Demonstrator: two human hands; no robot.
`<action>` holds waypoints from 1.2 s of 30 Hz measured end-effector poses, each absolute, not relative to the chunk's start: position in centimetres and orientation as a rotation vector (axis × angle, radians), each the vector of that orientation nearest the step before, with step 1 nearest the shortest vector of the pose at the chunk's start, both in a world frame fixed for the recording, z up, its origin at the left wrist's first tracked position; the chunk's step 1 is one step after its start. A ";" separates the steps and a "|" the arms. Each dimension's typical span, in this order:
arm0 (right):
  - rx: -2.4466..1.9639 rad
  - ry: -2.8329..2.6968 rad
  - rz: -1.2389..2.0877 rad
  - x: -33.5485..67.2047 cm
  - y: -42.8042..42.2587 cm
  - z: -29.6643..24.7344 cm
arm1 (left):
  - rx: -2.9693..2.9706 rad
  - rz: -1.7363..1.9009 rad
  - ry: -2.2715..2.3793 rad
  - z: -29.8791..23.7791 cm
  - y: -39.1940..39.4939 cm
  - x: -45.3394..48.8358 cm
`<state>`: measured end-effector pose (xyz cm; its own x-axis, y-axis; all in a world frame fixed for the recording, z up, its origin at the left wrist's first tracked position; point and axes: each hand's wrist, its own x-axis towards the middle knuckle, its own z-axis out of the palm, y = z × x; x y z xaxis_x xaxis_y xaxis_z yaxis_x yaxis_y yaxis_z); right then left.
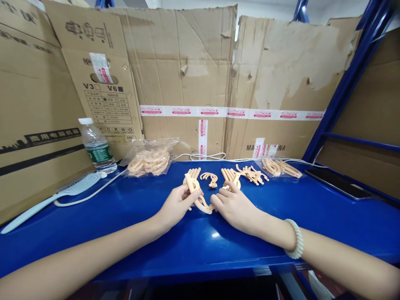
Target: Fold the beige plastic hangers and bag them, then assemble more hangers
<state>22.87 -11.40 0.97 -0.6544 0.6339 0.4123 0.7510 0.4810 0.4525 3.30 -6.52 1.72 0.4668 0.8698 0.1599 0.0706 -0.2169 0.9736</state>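
Both my hands rest on a blue table [125, 225] and together hold one curved peach plastic piece [200, 200]. My left hand [176, 205] pinches its upper left end, fingers closed. My right hand [233, 205] grips its lower right end, fingers curled; a pale bead bracelet [296, 239] circles that wrist. Just beyond the fingers lie small groups of the same peach parts: straight sticks [194, 171], a curved piece [210, 178], more sticks [229, 175] and a tangle of hooked pieces [251, 173].
A clear bag of peach parts [150, 160] lies at the back left, another bag [281, 167] at the back right. A water bottle [96, 146], a white comb-like tool [68, 192] with cord, a dark tablet [339, 183] and cardboard walls [187, 83] surround the table.
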 end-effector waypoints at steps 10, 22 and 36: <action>-0.971 -2.430 -0.886 23.7 -11.3 1.9 | 1.281 0.972 0.682 1.4 -5.8 3.1; -1.009 -2.189 -0.576 28.1 -9.7 3.8 | 1.111 0.907 0.727 1.7 -5.8 3.2; -1.487 -2.350 -0.464 32.1 -8.4 4.6 | 1.134 0.873 0.727 1.6 -5.6 3.2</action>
